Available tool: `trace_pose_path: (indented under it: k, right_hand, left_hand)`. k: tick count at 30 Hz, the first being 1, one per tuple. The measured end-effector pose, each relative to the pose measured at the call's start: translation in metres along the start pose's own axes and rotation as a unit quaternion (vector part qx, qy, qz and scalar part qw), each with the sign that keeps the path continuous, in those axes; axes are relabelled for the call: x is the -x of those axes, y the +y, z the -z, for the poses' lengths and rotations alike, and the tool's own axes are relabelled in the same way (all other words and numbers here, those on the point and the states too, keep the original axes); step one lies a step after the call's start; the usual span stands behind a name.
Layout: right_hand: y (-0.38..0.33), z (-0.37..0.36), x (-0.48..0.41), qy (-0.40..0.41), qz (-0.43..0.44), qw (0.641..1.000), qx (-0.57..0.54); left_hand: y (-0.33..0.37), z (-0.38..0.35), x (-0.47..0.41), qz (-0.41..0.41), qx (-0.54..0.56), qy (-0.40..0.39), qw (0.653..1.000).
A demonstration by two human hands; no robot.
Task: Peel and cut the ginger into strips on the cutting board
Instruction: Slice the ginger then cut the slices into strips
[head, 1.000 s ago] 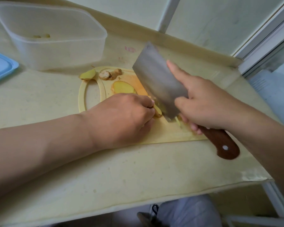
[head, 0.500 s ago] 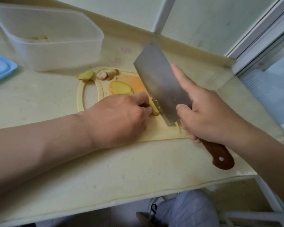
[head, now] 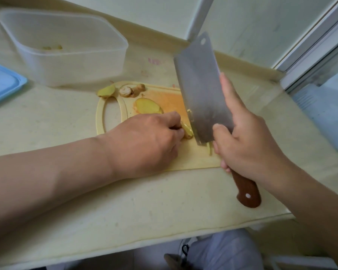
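The ginger piece (head: 187, 131) lay mid cutting board (head: 191, 158), held under the curled fingers (head: 171, 116) of the left hand (head: 144, 141) at 9 o'clock, while the right hand (head: 248, 145) at 3 o'clock gripped the cleaver (head: 201, 90), forefinger along its blade.

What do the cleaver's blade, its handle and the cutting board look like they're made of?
Blade: likely steel, grey with a dull sheen and a punched hole. Handle: probably wood, glossy reddish-brown, with a pale rivet. Cutting board: seems plastic, smooth pale yellow, moulded loop handle, orange stain.
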State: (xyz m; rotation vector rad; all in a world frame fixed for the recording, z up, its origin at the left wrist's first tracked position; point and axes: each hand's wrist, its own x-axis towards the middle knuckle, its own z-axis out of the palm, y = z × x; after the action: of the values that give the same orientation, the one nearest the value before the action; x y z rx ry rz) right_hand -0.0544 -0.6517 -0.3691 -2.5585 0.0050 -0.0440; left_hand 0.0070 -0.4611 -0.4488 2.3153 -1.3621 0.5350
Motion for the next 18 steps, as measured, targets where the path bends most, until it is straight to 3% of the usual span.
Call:
trace_pose_path:
  k: [10,18]
  right_hand:
    - [-0.018,0.011,-0.033,-0.110,-0.024,0.991,0.074]
    - [-0.013,0.001,-0.023,-0.036,-0.020,0.999,0.008]
  left_hand:
    - [-0.002,0.000,0.000,0.002,0.005,-0.009,1.000]
    - [-0.001,0.000,0.000,0.004,0.006,-0.016,1.000]
